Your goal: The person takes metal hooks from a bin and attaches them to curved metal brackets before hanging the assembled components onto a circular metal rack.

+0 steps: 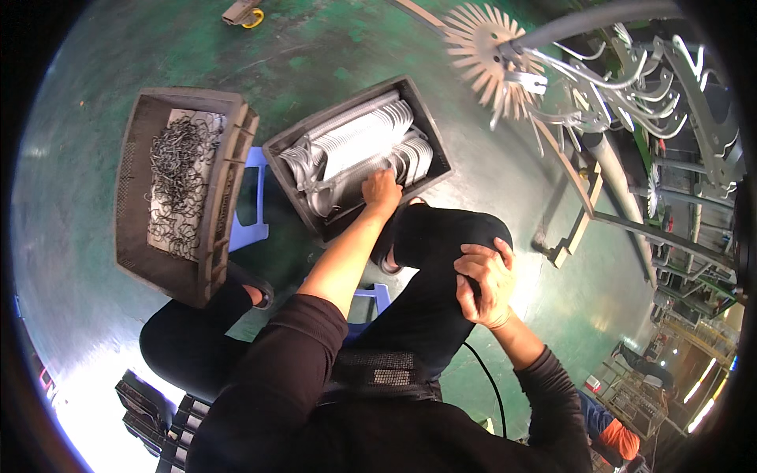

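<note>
My left hand reaches into a grey plastic crate that stands on the floor before my knees. Its fingers are closed at the edge of the curved metal parts, which lie nested in shiny silver rows. The fingertips seem to grip one of these parts, though they are partly hidden. My right hand rests on my right knee, fingers loosely bent and apart, with nothing in it.
To the left, a second grey crate holds many small wire hooks, above a blue stool. A rack with hanging metal parts and a slotted disc stands at right. Another person is at lower right.
</note>
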The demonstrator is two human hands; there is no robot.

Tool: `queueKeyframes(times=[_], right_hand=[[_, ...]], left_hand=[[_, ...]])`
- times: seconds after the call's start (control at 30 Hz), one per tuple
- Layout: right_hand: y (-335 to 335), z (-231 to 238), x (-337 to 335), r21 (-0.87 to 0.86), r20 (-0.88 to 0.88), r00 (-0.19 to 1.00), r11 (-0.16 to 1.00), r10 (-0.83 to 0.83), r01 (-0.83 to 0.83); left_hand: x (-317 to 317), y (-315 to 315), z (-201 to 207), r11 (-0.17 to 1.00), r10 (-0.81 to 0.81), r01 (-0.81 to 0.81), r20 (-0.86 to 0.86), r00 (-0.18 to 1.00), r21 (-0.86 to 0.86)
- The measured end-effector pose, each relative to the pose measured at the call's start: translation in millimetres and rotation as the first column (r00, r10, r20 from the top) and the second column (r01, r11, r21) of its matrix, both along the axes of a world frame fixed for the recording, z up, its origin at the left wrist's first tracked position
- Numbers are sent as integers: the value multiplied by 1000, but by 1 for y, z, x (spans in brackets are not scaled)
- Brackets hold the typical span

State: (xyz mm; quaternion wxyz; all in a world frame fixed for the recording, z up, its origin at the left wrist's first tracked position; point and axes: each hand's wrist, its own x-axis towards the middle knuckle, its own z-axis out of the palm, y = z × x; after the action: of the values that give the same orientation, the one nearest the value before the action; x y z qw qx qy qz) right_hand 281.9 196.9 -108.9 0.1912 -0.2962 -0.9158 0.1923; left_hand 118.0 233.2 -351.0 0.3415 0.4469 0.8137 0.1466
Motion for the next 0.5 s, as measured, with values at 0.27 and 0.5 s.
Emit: queueKeyframes(times=[0.27,0.5], right_hand=[[-13,6,21,68,-41,996,995,-73,76],[-21,16,37,129,34,990,983,-139,133]], left_hand=[[-1,14,-2,998,-11,11,-4,1000,66],[1,25,-53,938,173,-284,439,881,199]])
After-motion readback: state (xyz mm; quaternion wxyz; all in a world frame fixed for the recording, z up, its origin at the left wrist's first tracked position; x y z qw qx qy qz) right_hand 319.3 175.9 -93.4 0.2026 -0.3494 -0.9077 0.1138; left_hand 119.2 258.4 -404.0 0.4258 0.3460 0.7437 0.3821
